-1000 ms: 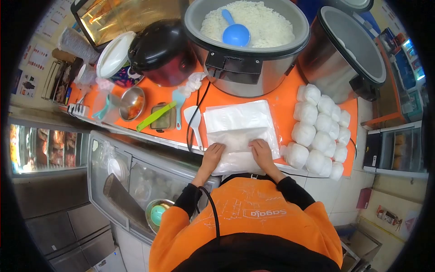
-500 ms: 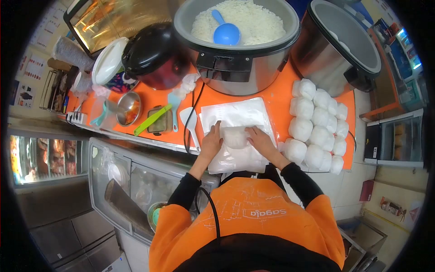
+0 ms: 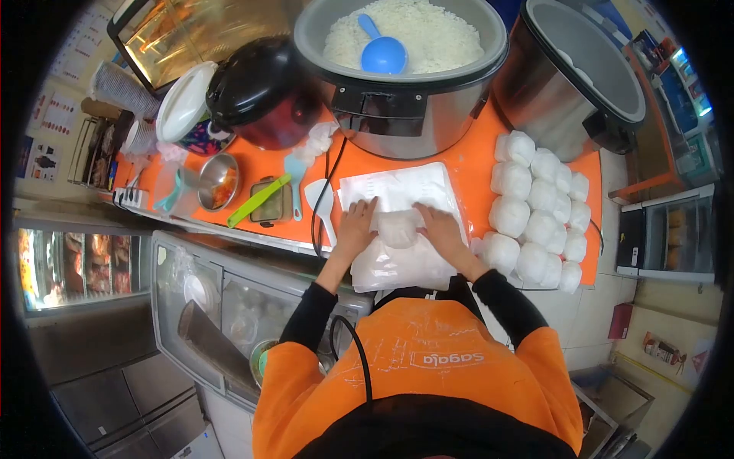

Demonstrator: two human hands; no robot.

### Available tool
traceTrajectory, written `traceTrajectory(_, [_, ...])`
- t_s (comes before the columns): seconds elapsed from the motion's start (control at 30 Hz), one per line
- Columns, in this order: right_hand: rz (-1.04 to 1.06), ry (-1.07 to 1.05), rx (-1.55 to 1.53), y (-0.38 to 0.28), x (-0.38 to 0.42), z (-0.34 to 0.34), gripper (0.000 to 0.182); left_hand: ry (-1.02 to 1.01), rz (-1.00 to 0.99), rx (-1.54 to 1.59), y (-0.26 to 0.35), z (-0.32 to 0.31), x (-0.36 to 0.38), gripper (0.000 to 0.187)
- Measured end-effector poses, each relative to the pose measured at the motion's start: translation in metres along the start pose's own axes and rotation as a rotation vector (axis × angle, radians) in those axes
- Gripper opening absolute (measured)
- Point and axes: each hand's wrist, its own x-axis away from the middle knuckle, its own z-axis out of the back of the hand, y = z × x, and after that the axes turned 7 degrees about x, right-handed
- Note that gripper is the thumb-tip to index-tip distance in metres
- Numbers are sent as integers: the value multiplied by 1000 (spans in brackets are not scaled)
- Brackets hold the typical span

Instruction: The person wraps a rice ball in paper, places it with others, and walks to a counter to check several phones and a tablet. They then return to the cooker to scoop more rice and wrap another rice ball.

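A white paper-wrapped packet (image 3: pixel 398 229) lies on a stack of white wrapping sheets (image 3: pixel 405 268) in front of me. My left hand (image 3: pixel 357 228) is at the packet's left side, its fingers stretched out over the paper. At the opposite side, my right hand (image 3: pixel 442 232) has its fingers extended, with the fingertips by the packet's right edge. Both hands are open. What the packet contains is hidden. Further right, several rounded white wrapped packets (image 3: pixel 511 216) are grouped in rows and partly stacked.
Behind the sheets stands a large rice cooker (image 3: pixel 382 115) full of rice, with a blue scoop (image 3: pixel 384 55) on it. A second tall pot (image 3: pixel 547 88) is beside it. Left are a white paddle (image 3: pixel 321 200), green-handled utensil (image 3: pixel 260 200) and metal bowl (image 3: pixel 219 182).
My left hand's fingers have spread and moved slightly up and left. The right fingers have shifted a little up from the packet's side. The packet stays in place, looking rounder.
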Motion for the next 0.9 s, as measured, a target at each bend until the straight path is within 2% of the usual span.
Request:
traceTrajectory(0.07, [126,49,64,-6,-16,26,44,31,-235,-28,-15,-8,-9,46])
traceTrajectory(0.17, [260,123,52,1,-18,12,47,-26,-206,-79,-17,-29,-7,34])
traceTrajectory(0.2, [297,148,27,3,-17,2,49,34,-160,-54,-14,-35,-3,33])
traceTrajectory(0.3, [40,-81,-219,-6,2,-22,46,214,-48,36,-6,-53,20,31])
traceTrajectory(0.4, [-34,29,-295,-18,19,-29,46,370,8,33,6,-64,34,33])
traceTrajectory(0.53, [52,-7,-284,-20,29,-21,57,244,119,83,31,-72,49,71])
traceTrajectory(0.57, [64,-44,-300,-22,31,-12,61,152,99,115,29,-71,49,82])
traceTrajectory(0.67, [76,-128,-375,-20,30,-7,71,151,87,347,38,-69,48,83])
traceTrajectory(0.77, [104,-113,-415,-12,32,-17,76,302,50,887,59,-69,42,86])
traceTrajectory(0.87, [114,-116,-524,-6,30,-35,80,457,448,1274,77,-72,23,87])
traceTrajectory(0.9, [98,-119,-566,-4,29,-34,82,495,587,1064,80,-74,17,75])
